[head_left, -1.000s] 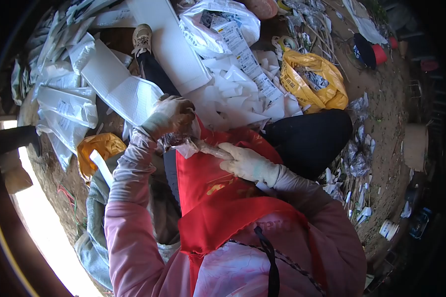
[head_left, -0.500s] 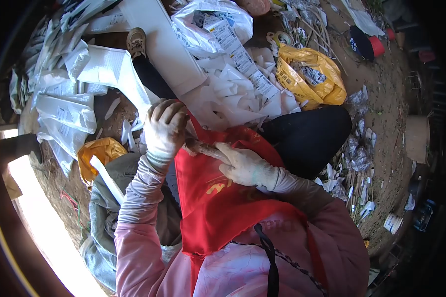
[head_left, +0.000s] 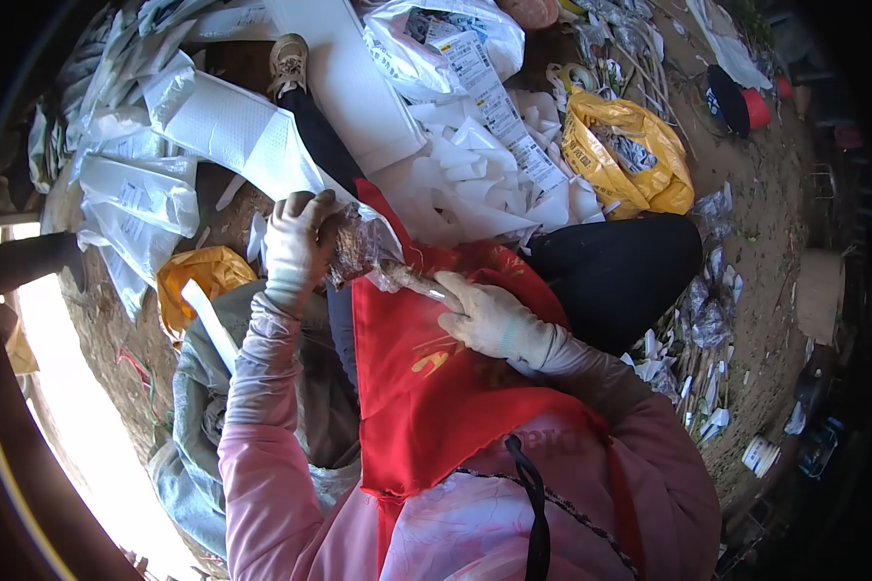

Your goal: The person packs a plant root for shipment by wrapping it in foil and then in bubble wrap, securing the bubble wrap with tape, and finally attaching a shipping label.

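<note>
My left hand [head_left: 298,240], in a pale work glove, is closed at the side of a brown bundle wrapped in crumpled clear plastic [head_left: 360,246]. The far side of its grip is hidden. A brown stick-like piece [head_left: 415,282] runs from the bundle toward my right. Gloved too, my right hand [head_left: 487,315] grips that piece, with its index finger laid along it. Both hands are above the red apron [head_left: 436,407] on my lap. A long white bubble-wrap sheet [head_left: 233,126] reaches down to just behind my left hand.
White plastic packets [head_left: 140,198] are piled at left. Ahead lie white paper scraps [head_left: 465,184], a printed label strip [head_left: 494,102] and a white bag [head_left: 388,58]. A yellow bag [head_left: 664,145] stands right of them; another yellow bag [head_left: 199,276] lies left of my lap.
My left hand has shifted left and slightly up, its fist turned. The plastic-wrapped brown bundle now shows between my hands. My right hand has barely moved; the whole view has shifted slightly.
</note>
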A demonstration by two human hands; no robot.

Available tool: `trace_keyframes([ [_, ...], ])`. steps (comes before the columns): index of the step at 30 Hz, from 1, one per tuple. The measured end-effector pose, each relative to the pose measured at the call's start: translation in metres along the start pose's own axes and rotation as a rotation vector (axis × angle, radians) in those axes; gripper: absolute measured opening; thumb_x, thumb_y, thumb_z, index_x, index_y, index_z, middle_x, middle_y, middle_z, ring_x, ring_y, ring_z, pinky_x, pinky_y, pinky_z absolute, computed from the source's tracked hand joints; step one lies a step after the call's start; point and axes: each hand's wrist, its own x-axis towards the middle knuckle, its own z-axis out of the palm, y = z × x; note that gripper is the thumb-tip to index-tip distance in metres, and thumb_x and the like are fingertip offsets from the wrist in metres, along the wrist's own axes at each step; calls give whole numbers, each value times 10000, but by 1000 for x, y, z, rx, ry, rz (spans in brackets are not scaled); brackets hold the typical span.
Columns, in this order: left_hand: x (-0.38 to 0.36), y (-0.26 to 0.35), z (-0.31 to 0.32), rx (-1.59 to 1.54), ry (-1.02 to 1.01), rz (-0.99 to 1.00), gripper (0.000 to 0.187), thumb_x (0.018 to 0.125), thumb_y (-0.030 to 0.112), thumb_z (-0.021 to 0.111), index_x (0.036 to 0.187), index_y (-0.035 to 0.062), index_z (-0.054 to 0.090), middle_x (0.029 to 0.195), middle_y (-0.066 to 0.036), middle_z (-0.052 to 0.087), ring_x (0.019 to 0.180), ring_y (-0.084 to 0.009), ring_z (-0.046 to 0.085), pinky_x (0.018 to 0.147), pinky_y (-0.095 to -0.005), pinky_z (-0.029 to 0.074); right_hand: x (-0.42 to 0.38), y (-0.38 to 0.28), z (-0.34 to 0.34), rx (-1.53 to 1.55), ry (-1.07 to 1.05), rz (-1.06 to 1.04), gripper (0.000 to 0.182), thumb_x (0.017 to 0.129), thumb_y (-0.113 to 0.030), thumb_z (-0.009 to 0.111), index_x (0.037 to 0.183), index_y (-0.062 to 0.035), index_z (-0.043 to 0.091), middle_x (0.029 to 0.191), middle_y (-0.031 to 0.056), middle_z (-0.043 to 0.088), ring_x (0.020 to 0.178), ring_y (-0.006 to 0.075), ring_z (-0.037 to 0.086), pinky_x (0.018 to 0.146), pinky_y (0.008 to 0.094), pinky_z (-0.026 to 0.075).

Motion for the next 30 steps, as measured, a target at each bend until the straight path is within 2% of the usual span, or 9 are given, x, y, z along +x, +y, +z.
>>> trace_keyframes([
  [4,14,11,-2,221,-96,70,348,742,119,635,1089,106,599,922,-89,611,859,-314,589,749,-428,469,0,1,-1,-65,-38,-50,252,819,-71,571,1012,-19,419,686,83,484,643,269,554,607,361,462],
  [8,18,11,4,-19,-59,-30,331,730,63,607,1056,120,621,901,-81,626,881,-307,594,753,-411,483,0,2,-3,-34,-30,18,278,830,-82,562,1055,9,425,724,103,499,698,280,588,632,372,481],
  [11,22,12,-5,-277,-59,78,327,728,40,599,1042,124,638,926,-82,626,907,-305,591,784,-405,484,0,7,-5,-47,-75,4,284,837,-91,558,1066,16,430,812,133,520,723,288,601,646,387,486],
  [15,25,16,-15,-181,-164,111,302,754,109,655,1056,127,640,1005,-90,612,951,-310,580,818,-399,479,3,4,-9,-34,-139,97,229,849,-98,547,1025,19,461,954,162,509,720,278,595,647,379,486],
  [17,32,17,-16,-143,-248,119,304,748,179,688,1043,121,642,1012,-92,606,973,-312,573,835,-404,475,2,14,-7,-162,-148,-96,153,854,-94,535,955,13,493,977,151,499,722,264,590,646,371,485],
  [22,49,14,-12,-122,-427,122,267,721,191,679,953,61,651,988,-121,596,961,-337,563,834,-407,473,3,13,-9,-235,-176,-119,89,818,-107,548,782,-25,543,1007,120,489,761,226,578,682,336,490],
  [24,51,8,-4,-164,-448,94,270,716,195,679,933,38,649,969,-132,593,940,-342,566,819,-404,473,2,26,-6,-428,-175,-309,101,797,-133,562,746,-47,548,953,102,511,818,230,571,720,315,491],
  [27,46,-1,7,-334,-429,46,282,715,199,681,926,15,645,928,-145,590,899,-340,570,786,-398,475,4,33,-6,-843,-91,-587,109,785,-169,560,748,-67,560,823,77,522,905,259,534,796,283,471],
  [30,44,-2,15,-546,-381,-19,263,715,180,668,918,16,643,902,-146,589,856,-340,567,761,-405,471,3,48,0,-882,0,-654,95,805,-161,547,786,-69,560,785,80,518,901,281,522,799,290,454],
])
